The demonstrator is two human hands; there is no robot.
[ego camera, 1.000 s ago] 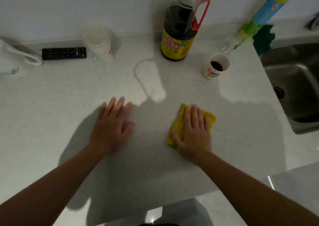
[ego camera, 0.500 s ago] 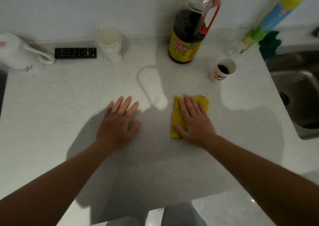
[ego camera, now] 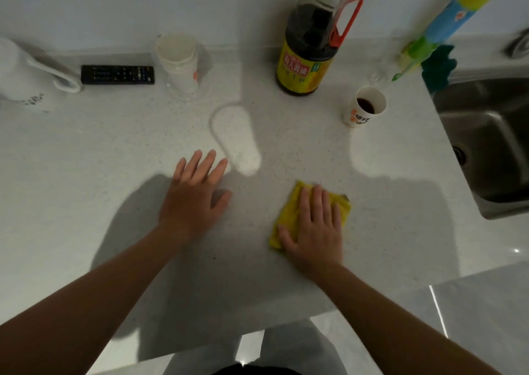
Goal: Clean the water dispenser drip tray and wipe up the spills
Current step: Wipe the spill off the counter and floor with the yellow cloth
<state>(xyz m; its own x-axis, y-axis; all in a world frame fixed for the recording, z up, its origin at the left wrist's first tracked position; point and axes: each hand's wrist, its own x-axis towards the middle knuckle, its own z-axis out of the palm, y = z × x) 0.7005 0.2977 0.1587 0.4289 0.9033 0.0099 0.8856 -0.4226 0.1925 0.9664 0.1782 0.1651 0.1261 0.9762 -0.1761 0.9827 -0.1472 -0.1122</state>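
A yellow cloth (ego camera: 289,211) lies flat on the white speckled countertop (ego camera: 114,151), near its front right. My right hand (ego camera: 315,226) presses down on the cloth with fingers spread, covering most of it. My left hand (ego camera: 194,194) rests flat and open on the bare counter to the left, holding nothing. No water dispenser or drip tray is in view.
A large dark sauce bottle (ego camera: 309,51) stands at the back. A paper cup (ego camera: 363,107) with dark liquid sits right of it. Stacked paper cups (ego camera: 179,62), a black remote (ego camera: 117,74) and a white kettle (ego camera: 23,74) line the back left. A steel sink (ego camera: 492,140) lies right.
My right hand has slid the yellow cloth back toward me and slightly right across the counter. My left hand has stayed flat in place.
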